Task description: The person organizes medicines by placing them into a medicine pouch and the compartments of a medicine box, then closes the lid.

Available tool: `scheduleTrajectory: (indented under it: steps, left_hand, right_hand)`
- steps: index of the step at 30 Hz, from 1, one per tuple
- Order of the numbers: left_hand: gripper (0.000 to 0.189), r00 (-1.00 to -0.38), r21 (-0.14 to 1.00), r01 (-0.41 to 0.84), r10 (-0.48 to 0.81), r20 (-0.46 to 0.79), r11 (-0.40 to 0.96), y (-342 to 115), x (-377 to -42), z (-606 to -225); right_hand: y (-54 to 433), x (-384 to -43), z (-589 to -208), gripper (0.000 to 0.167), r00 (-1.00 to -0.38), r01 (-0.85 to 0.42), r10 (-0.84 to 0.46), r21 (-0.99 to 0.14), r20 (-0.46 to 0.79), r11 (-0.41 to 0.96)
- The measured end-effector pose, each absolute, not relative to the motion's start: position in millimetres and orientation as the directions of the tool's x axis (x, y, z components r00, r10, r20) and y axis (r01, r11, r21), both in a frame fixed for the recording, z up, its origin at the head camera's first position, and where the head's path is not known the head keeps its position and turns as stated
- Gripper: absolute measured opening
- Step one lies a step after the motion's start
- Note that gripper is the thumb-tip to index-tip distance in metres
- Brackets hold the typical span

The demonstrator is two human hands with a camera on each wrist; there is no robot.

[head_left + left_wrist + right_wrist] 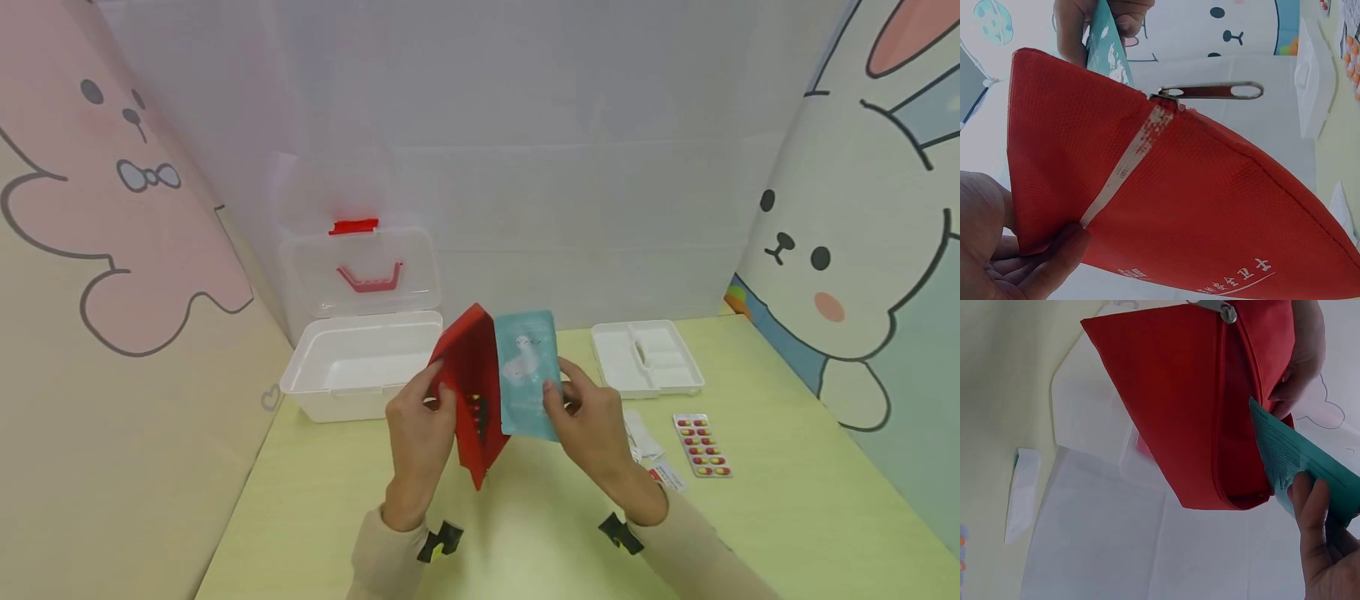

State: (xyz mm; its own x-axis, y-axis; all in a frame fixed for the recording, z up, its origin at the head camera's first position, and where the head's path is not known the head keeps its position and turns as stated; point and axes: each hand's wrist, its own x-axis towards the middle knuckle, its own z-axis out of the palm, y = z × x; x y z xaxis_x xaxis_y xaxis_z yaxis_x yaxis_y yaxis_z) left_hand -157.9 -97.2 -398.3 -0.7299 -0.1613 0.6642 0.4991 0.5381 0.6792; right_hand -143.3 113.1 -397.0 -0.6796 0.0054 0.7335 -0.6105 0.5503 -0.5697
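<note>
"Red fabric was what I noticed first. Where was it?"

"It was a pouch (467, 346), standing open in the left hand (420, 429). Those fingers pinched its near edge, with the thumb beside the mouth. In the left wrist view, a metal zip pull (1210, 92) stuck out, well apart from the fingertips."

"And the right hand (596, 429)?"

"Its fingers were narrowed on a teal packet (525, 375), with the thumb on the face bearing a white animal and the other fingers behind. The packet stood upright between the two sets of fingers, one edge right at the pouch's mouth. I couldn't tell whether the two touched."

"Was anything inside the pouch?"

"Something dark with small red and yellow spots (477, 408), just to the right of the left thumb; too small to name."

"What lay around the hands?"

"To the right of the right fingers, a blister pack (702, 446) of capsules lay flat on the table (300, 508), near some small white packets (642, 435). Beyond those same fingers sat a white tray (666, 338) with compartments. Left of the left fingers stood a box (337, 405), its clear lid (309, 271) raised."
</note>
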Motion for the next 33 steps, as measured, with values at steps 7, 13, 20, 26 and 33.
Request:
scheduleTrajectory:
  steps: [7,13,20,26,33]
  left_hand:
    - [0.029,-0.718,0.673,0.506,-0.169,0.675,0.539,-91.0,-157.2,-396.4]
    - [0.029,-0.696,0.654,0.532,-0.162,0.7,0.538,-83.6,-155.2,-396.6]
    - [0.029,-0.696,0.646,0.548,-0.139,0.704,0.531,-78.4,-152.9,-397.6]
    - [0.029,-0.689,0.623,0.568,-0.103,0.717,0.537,-73.0,-150.7,-398.3]
    - [0.03,-0.697,0.622,0.573,-0.083,0.713,0.534,-70.1,-149.6,-399.0]
  right_hand:
    - [100.1,-144.5,-405.4,0.029,-0.68,-0.603,-0.021,-0.543,0.733,0.585]
    - [88.7,-147.0,-408.1,0.032,-0.705,-0.539,-0.024,-0.513,0.709,0.668]
    - [78.3,-150.2,-411.8,0.035,-0.728,-0.457,-0.013,-0.471,0.685,0.754]
    - [73.3,-154.8,-420.8,0.032,-0.77,-0.431,-0.043,-0.469,0.636,0.771]
    - [69.3,-154.9,-420.0,0.015,-0.862,-0.389,-0.079,-0.551,0.501,0.738]
